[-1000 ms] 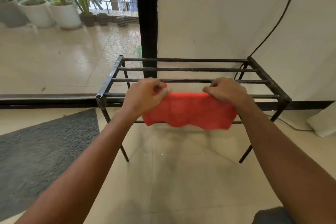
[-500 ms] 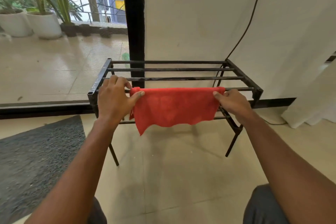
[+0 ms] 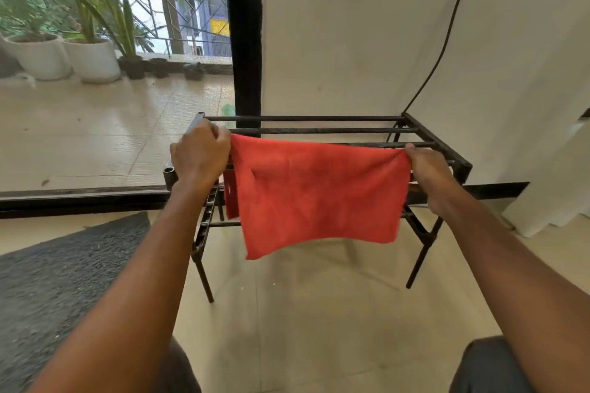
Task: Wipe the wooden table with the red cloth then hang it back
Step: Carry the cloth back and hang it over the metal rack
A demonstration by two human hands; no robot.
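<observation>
The red cloth (image 3: pixel 316 191) is stretched wide over the front of a black metal rack (image 3: pixel 427 137), its lower edge hanging down in front of the rack's bars. My left hand (image 3: pixel 199 155) pinches the cloth's top left corner near the rack's left end. My right hand (image 3: pixel 429 174) pinches the top right corner near the rack's right side. The wooden table is out of view.
The rack stands on a tiled floor against a white wall (image 3: pixel 351 41), with a black cable (image 3: pixel 447 32) running down behind it. A dark mat (image 3: pixel 57 281) lies at the left. A black door frame (image 3: pixel 244 29) and white plant pots (image 3: pixel 89 59) are beyond.
The cloth has been pulled out wider and hangs lower over the rack's front. Both hands have moved apart and further back on the rack, and the view has come closer.
</observation>
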